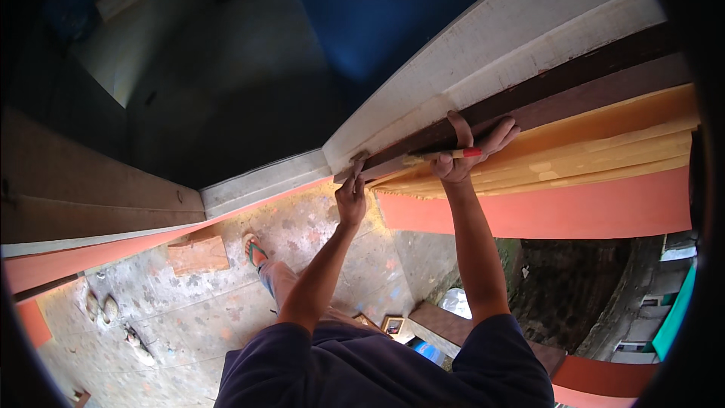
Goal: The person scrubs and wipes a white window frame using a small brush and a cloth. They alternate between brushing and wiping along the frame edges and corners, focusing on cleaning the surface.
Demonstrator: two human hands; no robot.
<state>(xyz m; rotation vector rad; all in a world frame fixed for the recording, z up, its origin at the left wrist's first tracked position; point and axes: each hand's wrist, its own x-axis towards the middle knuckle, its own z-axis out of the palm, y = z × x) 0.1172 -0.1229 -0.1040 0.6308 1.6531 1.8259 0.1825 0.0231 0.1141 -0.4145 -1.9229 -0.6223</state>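
Observation:
My left hand [350, 200] is closed around a small tool whose flat, pale end [359, 157] touches the wall by the lower end of a dark brown wooden frame [529, 98]. The tool looks like a scraper, but its exact kind is too small to tell. My right hand [472, 147] rests against the same frame, higher along it, with some fingers stretched over the wood. Held in this hand is a paintbrush [445, 155] with a red handle end; its bristles point toward my left hand.
A yellow curtain [589, 147] hangs beside the frame above an orange wall band [544, 211]. To the left, a doorway opens into a dark room with a blue wall [362, 7]. Below lie a stained floor, a wooden board [198, 255] and footwear [102, 307].

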